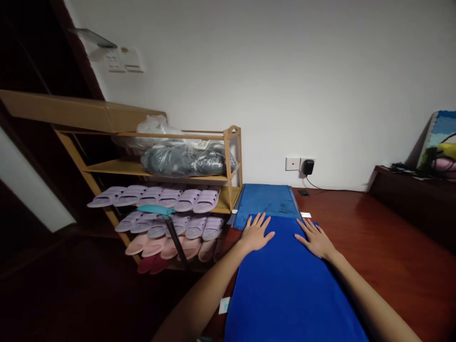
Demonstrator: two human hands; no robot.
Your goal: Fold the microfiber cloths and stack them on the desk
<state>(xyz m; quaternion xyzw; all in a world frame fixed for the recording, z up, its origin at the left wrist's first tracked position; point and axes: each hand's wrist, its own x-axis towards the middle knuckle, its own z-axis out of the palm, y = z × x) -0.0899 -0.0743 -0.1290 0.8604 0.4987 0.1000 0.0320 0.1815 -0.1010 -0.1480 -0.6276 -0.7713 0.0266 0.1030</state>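
A bright blue cloth point(281, 280) lies flat on the reddish wooden surface, running from the bottom of the view toward the wall. My left hand point(255, 233) rests palm down near its far left corner, fingers stretched and spread. Across from it, my right hand point(315, 238) lies on the far right edge with its fingers apart. Beyond the fingertips is a flat stack of duller blue cloth point(269, 197), partly covered by the bright one. White tags show at the edges, one tag point(224, 305) beside the near left edge.
On the left stands a wooden shoe rack point(228, 156) with rows of slippers point(158, 197), plastic-wrapped bundles point(178, 159) and a cardboard box point(114, 116). A handle with a turquoise top point(156, 209) leans before it. A black plug adapter point(308, 166) trails a cable along the wall. A painting point(441, 147) stands right.
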